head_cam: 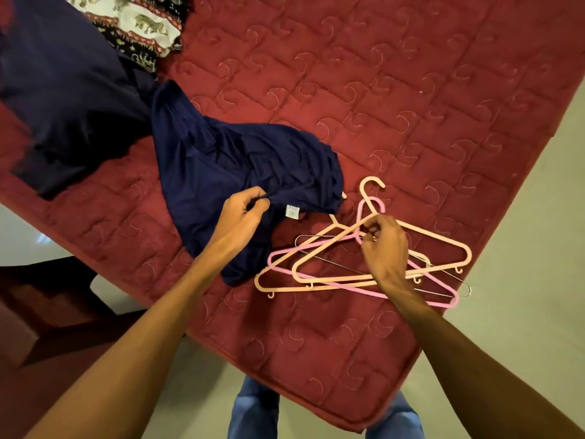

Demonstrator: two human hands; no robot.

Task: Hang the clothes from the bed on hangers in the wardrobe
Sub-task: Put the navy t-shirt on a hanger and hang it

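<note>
our left hand (243, 217) pinches the navy shirt (221, 166) at its collar; our right hand (384, 245) grasps a peach hanger (437, 237) on the red bed (411, 90)

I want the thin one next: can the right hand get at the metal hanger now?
Probably yes, but not freely: the right hand is just above the metal hanger, which lies under the plastic hangers, and its fingers grip one of those.

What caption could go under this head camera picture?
Left hand pinches a navy garment on the red bed; right hand grips the hangers beside it.
</note>
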